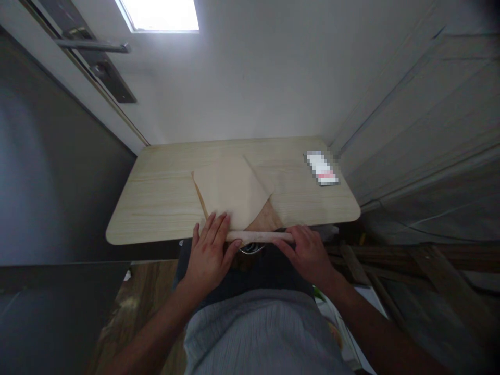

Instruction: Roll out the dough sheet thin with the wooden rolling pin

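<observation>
A beige sheet (230, 182) with angular corners lies on the light wooden table; whether it is leather, paper or cloth I cannot tell. Its front border forms a narrow pale roll (260, 237) along the table's near edge. A browner part (266, 216) shows beside the sheet's right corner. My left hand (211, 250) rests with fingers stretched over the sheet's front left part, its thumb by the roll. At the roll's right end, my right hand (307, 250) is closed around it, thumb on the near side. The roll's left end is hidden under my left hand.
The pale wooden table (156, 198) stands against a white door with a metal handle (94, 46). A pixelated phone-like object (321, 167) lies at its right. Wooden bars (390, 260) are at the right, and a dark panel (58, 182) is at the left.
</observation>
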`<state>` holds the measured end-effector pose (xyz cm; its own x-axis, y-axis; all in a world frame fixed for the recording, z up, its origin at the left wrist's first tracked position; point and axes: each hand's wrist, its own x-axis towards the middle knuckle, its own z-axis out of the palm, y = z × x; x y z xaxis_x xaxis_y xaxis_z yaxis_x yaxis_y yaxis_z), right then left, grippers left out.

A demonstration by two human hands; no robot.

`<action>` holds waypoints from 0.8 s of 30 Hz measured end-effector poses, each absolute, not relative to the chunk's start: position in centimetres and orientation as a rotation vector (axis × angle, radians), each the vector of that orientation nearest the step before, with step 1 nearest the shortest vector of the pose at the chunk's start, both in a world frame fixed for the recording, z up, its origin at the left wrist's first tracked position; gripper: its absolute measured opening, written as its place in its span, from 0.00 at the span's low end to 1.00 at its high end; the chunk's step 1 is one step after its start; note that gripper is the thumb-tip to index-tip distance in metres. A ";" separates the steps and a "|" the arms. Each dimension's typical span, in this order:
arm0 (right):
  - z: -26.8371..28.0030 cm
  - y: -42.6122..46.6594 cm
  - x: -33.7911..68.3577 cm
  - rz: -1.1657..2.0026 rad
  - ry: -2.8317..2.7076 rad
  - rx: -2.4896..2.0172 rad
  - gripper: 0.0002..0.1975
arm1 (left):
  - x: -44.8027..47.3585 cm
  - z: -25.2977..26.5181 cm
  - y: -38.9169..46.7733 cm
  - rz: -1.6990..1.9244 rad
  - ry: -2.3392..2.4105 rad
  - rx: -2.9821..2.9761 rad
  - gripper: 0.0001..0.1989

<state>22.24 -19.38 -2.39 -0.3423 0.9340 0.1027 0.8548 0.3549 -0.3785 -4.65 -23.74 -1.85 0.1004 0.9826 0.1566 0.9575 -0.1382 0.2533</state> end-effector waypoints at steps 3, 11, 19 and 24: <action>-1.6 -19.6 22.4 0.471 -2.373 -1.580 0.24 | -4.8 -1.9 -24.4 0.465 1.983 2.254 0.30; 0.2 -19.7 21.5 0.583 -2.583 -1.580 0.14 | -6.0 -1.5 -23.2 0.560 1.850 2.191 0.25; -1.4 -16.5 22.2 1.071 -1.968 -1.688 0.11 | -9.8 -1.1 -15.5 1.066 1.923 1.898 0.25; -1.0 -10.2 21.1 1.361 -1.411 -1.773 0.08 | -10.3 -1.5 -11.7 0.948 1.987 2.018 0.25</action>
